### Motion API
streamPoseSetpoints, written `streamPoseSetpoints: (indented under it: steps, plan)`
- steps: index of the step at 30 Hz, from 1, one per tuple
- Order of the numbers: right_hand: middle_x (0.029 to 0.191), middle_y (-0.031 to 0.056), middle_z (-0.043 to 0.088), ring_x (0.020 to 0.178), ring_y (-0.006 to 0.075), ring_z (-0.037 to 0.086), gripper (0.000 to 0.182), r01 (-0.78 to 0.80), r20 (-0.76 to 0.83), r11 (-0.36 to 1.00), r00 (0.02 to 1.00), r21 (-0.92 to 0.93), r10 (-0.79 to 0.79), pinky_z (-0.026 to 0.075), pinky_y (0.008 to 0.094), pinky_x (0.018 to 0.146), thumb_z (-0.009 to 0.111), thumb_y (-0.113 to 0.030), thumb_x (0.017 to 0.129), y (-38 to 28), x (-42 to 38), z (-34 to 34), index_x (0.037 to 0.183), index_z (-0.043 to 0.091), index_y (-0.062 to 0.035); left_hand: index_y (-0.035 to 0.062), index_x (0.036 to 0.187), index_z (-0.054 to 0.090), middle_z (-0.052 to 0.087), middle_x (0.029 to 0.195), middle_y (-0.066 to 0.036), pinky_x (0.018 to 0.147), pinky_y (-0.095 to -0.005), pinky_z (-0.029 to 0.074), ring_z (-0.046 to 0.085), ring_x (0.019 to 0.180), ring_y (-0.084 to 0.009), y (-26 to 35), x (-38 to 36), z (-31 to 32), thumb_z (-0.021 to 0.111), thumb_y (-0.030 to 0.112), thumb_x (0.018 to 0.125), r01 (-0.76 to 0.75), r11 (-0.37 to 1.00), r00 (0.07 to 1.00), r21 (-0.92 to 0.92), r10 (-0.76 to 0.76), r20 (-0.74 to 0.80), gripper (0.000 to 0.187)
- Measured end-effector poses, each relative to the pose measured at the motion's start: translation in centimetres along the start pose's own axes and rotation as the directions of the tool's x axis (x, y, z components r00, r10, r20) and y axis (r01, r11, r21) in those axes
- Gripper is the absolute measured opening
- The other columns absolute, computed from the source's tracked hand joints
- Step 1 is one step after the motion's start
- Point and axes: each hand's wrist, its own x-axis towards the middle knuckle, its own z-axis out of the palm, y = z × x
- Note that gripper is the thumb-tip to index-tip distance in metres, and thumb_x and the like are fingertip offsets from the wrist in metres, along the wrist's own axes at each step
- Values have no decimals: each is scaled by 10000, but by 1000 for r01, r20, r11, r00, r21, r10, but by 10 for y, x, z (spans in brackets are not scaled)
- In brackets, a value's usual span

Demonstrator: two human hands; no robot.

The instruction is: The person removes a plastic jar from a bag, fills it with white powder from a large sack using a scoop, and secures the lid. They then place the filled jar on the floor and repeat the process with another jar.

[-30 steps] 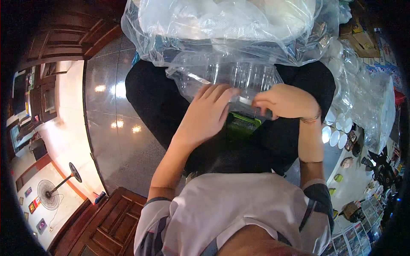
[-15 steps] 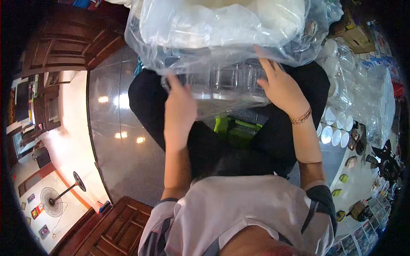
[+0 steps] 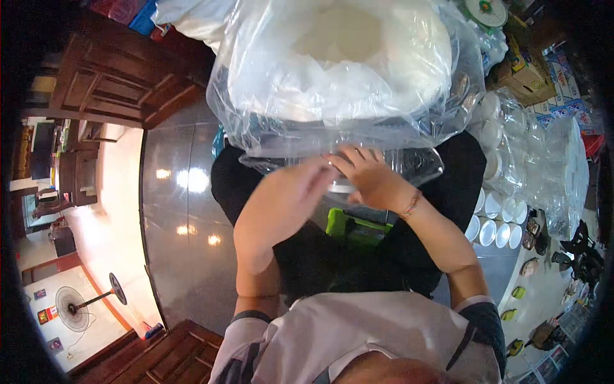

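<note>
A small clear plastic bag (image 3: 419, 164) lies across my lap; shiny clear shapes, perhaps plastic jars, show through it. My right hand (image 3: 374, 178) rests over its middle with the fingers stretched out and apart. Close beside it, my left hand (image 3: 288, 198) is smeared by motion, its fingertips near those of the right. What the left fingers hold, if anything, cannot be made out. Just beyond stands a large clear bag (image 3: 470, 96) around a bulky white mass (image 3: 339, 105) with a beige patch at its top. It partly covers the small bag.
Under my legs is a bright green stool (image 3: 358, 229). To the right are rows of white cups (image 3: 495, 221), clear bags of containers (image 3: 531, 150) and a cardboard box (image 3: 524, 80). Wooden furniture (image 3: 102, 77) and a fan (image 3: 77, 307) are on the left.
Both hands have come together over the middle of the small bag from its two sides. The view has tilted, so more of the large bag shows.
</note>
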Motion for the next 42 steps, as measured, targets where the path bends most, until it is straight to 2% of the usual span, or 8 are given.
streamPoseSetpoints:
  steps: [3, 6, 14, 22, 27, 31, 35, 42]
  plan:
    - [1446, 179, 393, 1325, 421, 376, 957, -70, 22, 994, 997, -88, 72, 280, 666, 1031, 847, -353, 636, 9, 14, 21, 1440, 371, -145, 58, 1096, 592, 650, 832, -168, 685, -384, 505, 661, 753, -325, 8, 36, -18, 544, 228, 958, -245, 969, 945, 32, 232, 229, 224]
    - [1516, 194, 302, 1406, 456, 235, 1165, -170, 231, 983, 956, -74, 182, 183, 731, 1061, 883, -441, 551, 4, 24, 7, 1513, 260, -236, 67, 1181, 610, 650, 877, -83, 740, -300, 508, 632, 843, -138, 25, 79, -40, 589, 141, 944, -341, 923, 931, -180, 359, 74, 249]
    - [1506, 159, 317, 1382, 447, 293, 1043, -38, 183, 984, 981, -173, 70, 205, 699, 1078, 855, -400, 608, 0, 33, 7, 1491, 321, -254, -6, 1152, 615, 629, 874, -50, 837, -269, 463, 595, 860, -129, 3, 87, -45, 558, 95, 963, -322, 660, 914, -679, 403, -41, 221]
    - [1300, 176, 366, 1279, 436, 426, 871, 268, -6, 838, 953, 475, -302, 384, 532, 1029, 808, -407, 700, -18, 0, -159, 1435, 429, -136, -8, 1263, 530, 613, 1071, -121, 911, -376, 473, 573, 1065, -209, -41, 112, -50, 582, 330, 940, -573, 260, 783, -777, 453, -426, 470]
    - [1403, 169, 372, 1277, 461, 437, 897, 630, -614, -20, 749, 777, -249, 427, 635, 981, 630, -505, 859, 25, 47, -157, 1501, 181, -66, 127, 1513, 180, 297, 1504, -196, 1000, -598, 412, 417, 1313, -380, -39, 122, -41, 534, 661, 877, -472, 42, 714, -880, 603, -355, 903]
    - [1428, 113, 447, 1274, 286, 474, 656, 401, -472, -387, 876, 830, -104, 416, 495, 1038, 566, -363, 938, 68, 77, -139, 1440, 337, -9, 267, 1527, 140, 299, 1497, -245, 954, -754, 390, 367, 1336, -475, -37, 124, -30, 573, 743, 780, -442, 67, 853, -894, 341, -396, 986]
    - [1394, 90, 489, 1230, 228, 523, 566, 290, -308, 105, 884, 951, 351, 452, 414, 1003, 445, -385, 1007, 53, 91, -131, 1465, 345, -67, 238, 1531, 57, 401, 1401, -214, 902, -605, 490, 460, 1252, -373, -54, 137, -34, 749, 296, 766, -496, -34, 861, -867, 111, -497, 1034]
    - [1342, 100, 514, 1188, 236, 530, 537, 269, -377, 281, 797, 921, 472, 451, 407, 1004, 370, -446, 1020, 55, 96, -121, 1416, 421, -86, 148, 1508, 247, 354, 1421, -171, 910, -404, 461, 451, 1228, -260, -51, 141, -28, 857, 159, 599, -591, 775, 709, -225, 366, -602, 1094]
